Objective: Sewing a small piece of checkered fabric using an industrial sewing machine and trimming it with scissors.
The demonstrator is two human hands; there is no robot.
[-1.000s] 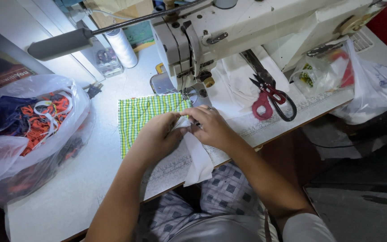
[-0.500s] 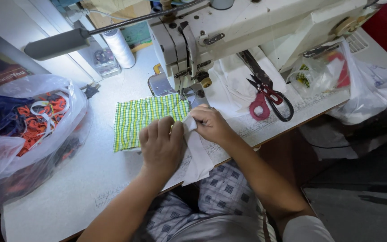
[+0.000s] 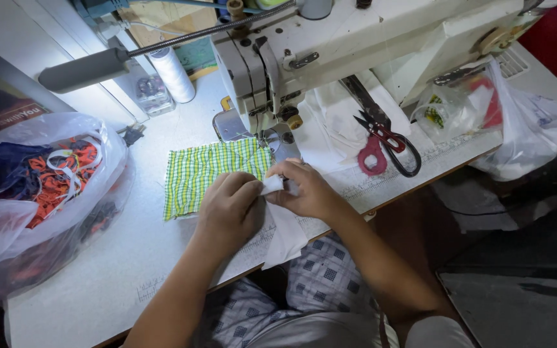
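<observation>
A green-and-white checked cloth (image 3: 204,171) lies flat on the white table (image 3: 98,258), its right end under the needle of the sewing machine (image 3: 330,45). My left hand (image 3: 230,209) rests on the cloth's near right corner and pinches a white fabric piece (image 3: 285,229) that hangs over the table's front edge. My right hand (image 3: 304,190) grips the same white piece from the right, just in front of the presser foot. The two hands touch each other.
Red-handled scissors (image 3: 381,145) lie to the right of the machine on white cloth. A clear bag of coloured scraps (image 3: 33,193) fills the left side. A white thread cone (image 3: 172,74) stands at the back. More plastic bags (image 3: 485,109) sit at the far right.
Both hands have drawn together over the white piece near the needle. The left hand has slid right off the checked cloth's middle; the white piece now hangs bunched between the hands.
</observation>
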